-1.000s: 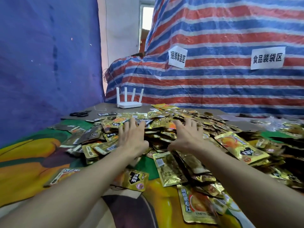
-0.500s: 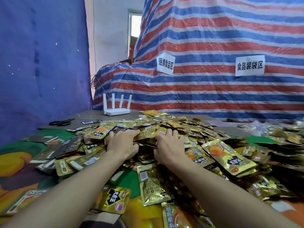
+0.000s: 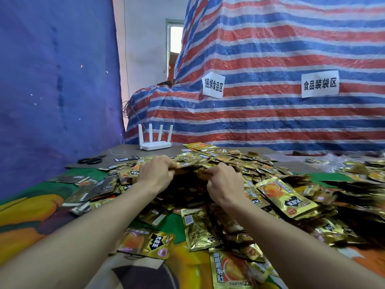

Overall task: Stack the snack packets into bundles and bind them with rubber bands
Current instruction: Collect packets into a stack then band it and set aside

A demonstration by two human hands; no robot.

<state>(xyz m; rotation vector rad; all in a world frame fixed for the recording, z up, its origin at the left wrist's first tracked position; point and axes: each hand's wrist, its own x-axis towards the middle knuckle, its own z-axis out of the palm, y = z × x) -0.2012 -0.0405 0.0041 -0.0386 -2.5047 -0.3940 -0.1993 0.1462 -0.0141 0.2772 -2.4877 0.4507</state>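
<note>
We see a blue sheet (image 3: 52,80) hanging on our left like a wall. Past it is a white wall (image 3: 145,59) with a bright window (image 3: 175,38) that lets in daylight. A big tarp (image 3: 270,49) with red, blue and white stripes fills the back and the right. On it are a small sign (image 3: 213,86) and a wide sign (image 3: 319,84). The desk (image 3: 25,222) has a green, yellow and orange cover. At its far end, a white router (image 3: 155,145) stands on a grey board (image 3: 125,152).
</note>
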